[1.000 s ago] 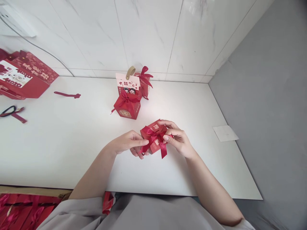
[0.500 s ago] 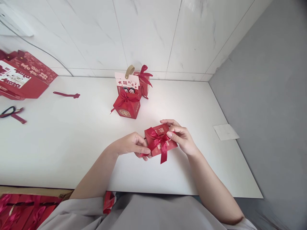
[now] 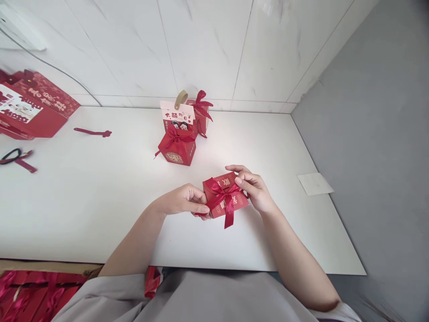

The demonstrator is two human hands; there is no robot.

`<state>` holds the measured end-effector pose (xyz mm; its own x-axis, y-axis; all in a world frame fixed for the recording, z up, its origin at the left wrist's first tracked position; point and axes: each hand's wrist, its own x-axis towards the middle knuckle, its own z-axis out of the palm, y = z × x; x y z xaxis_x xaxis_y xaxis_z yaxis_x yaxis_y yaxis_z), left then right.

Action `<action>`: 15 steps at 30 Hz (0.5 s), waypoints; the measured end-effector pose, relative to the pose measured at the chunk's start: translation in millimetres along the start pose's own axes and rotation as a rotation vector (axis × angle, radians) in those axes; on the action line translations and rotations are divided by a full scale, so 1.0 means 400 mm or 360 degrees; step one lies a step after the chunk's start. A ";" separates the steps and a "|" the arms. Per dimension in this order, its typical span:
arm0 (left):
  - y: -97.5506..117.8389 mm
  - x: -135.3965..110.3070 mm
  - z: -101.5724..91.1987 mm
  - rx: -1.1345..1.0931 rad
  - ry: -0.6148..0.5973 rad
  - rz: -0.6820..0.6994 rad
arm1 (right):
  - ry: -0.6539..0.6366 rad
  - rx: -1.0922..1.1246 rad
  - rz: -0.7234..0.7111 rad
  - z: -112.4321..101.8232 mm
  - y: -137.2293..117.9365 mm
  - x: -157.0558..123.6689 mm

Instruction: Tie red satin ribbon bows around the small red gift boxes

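Observation:
Between my hands is a red gift box [image 3: 219,178] with gold print, tied across its top by a shiny red ribbon bow [image 3: 229,213]. My left hand [image 3: 188,202] is closed on the box's left edge, its thumb beside a ribbon end and some fingertips hidden underneath. On the far right side, my right hand [image 3: 253,188] grips the box with thumb and fingers at the bow's right part. Just beyond stands a red box with a bow [image 3: 177,150] and a printed card. Behind that is another red box with a bow [image 3: 204,120].
Large red gift boxes [image 3: 40,112] stand at the left against the tiled wall. A red strap [image 3: 92,132] and a black loop with red ribbon [image 3: 16,158] lie on the white table [image 3: 100,214]. A white paper [image 3: 315,184] lies at the right edge; a carton [image 3: 50,266] of red items sits lower left.
The fingers of my right hand have shifted slightly on the bow's right side, showing more of the print. The box stays almost in place in both hands.

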<state>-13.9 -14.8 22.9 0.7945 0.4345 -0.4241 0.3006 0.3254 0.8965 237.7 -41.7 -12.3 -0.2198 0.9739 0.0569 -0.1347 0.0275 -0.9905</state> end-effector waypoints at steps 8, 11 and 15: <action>-0.009 -0.005 -0.004 -0.0011 -0.0010 -0.0001 | 0.0023 0.0153 0.0045 -0.001 0.007 -0.001; -0.010 -0.008 -0.006 -0.0041 -0.0053 0.0016 | 0.0045 0.0179 0.0005 -0.003 0.011 0.001; -0.004 -0.013 -0.010 -0.0031 -0.0074 0.0010 | 0.0088 0.0109 -0.0062 -0.004 0.017 0.004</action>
<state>-20.8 -14.2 23.2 0.8203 0.3973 -0.4115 0.2855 0.3390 0.8964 238.0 -39.7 -19.3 -0.1599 0.9833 0.0867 -0.2082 0.0522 -0.9767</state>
